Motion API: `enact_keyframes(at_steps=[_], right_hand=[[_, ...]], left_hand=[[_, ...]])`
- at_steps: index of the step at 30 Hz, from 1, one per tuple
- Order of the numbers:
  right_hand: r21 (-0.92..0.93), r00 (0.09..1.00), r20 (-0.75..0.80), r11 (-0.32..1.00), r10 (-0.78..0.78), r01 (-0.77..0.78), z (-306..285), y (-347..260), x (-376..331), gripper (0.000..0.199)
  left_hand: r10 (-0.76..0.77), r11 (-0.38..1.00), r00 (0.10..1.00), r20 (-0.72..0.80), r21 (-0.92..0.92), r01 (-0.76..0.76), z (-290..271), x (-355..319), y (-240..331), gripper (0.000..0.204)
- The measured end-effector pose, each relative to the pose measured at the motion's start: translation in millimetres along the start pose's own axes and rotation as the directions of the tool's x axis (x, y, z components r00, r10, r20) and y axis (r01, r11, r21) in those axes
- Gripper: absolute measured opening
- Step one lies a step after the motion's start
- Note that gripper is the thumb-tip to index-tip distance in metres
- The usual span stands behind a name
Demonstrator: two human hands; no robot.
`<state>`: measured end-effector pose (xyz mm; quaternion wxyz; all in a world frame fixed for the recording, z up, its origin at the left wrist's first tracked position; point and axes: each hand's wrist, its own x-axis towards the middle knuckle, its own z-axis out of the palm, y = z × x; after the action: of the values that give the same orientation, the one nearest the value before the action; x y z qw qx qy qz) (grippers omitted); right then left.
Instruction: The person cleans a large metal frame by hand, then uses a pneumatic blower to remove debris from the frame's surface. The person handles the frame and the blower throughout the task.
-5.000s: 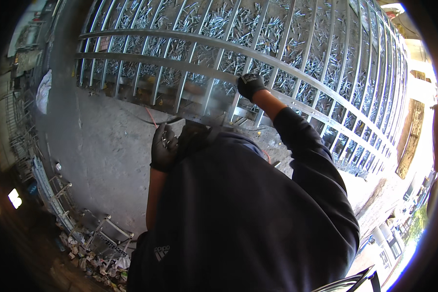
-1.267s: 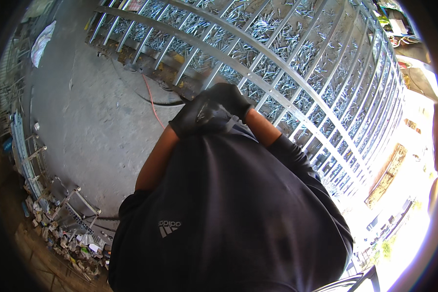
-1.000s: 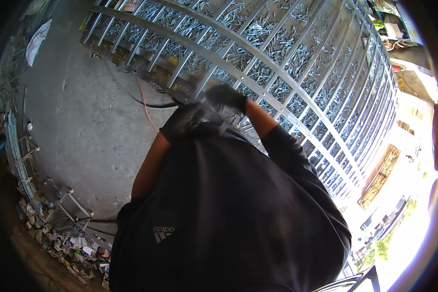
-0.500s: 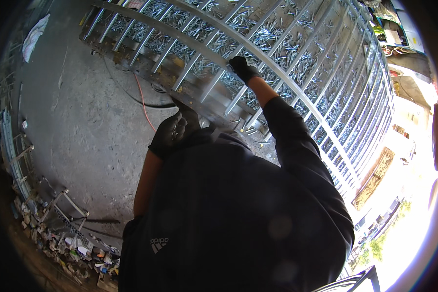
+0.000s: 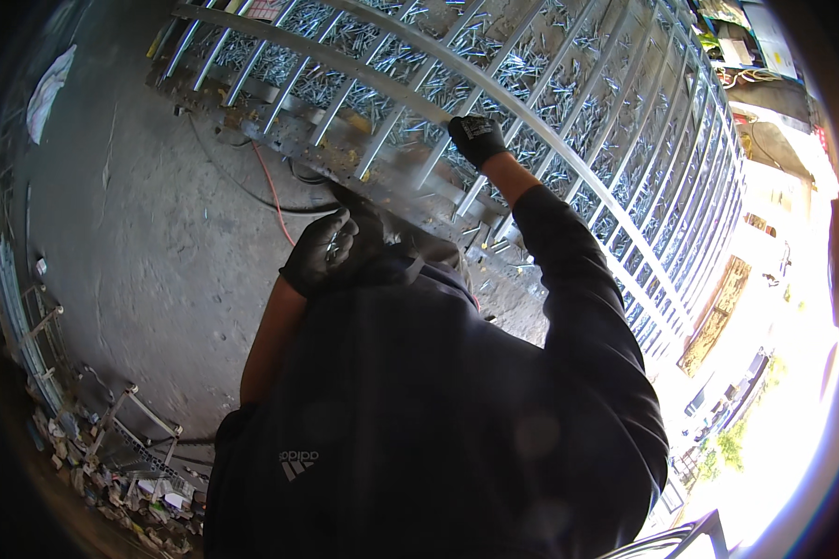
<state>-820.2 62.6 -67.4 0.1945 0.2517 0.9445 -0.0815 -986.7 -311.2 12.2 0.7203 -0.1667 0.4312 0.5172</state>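
Several fasteners (image 5: 332, 250) sit in the curled left hand (image 5: 317, 253), likely freeing the separate right hand (image 5: 477, 140), fisted at one o'clock.

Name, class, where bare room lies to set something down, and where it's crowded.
Most room: the grey floor, between the left hand and the pale metal bars at far left. Crowded: beneath the metal frame by the right hand, where small metal pieces lie scattered.
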Motion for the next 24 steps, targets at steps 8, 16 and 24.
enact_keyframes(at_steps=[8,16,24], right_hand=[[-0.043,0.998,0.043,0.998,0.045,-0.043,27,-4,11,0.029],[0.163,0.985,0.047,0.972,0.166,-0.171,-5,3,13,0.083],[0.846,0.848,-0.453,0.167,-0.274,0.506,-25,-173,-101,0.028]], left_hand=[[0.155,0.987,0.988,0.013,-0.053,-0.154,-28,-24,-13,0.031],[0.361,0.932,0.894,-0.265,0.071,-0.355,-5,-33,-25,0.059],[0.318,0.944,0.943,-0.095,-0.061,-0.324,54,-32,-18,0.074]])
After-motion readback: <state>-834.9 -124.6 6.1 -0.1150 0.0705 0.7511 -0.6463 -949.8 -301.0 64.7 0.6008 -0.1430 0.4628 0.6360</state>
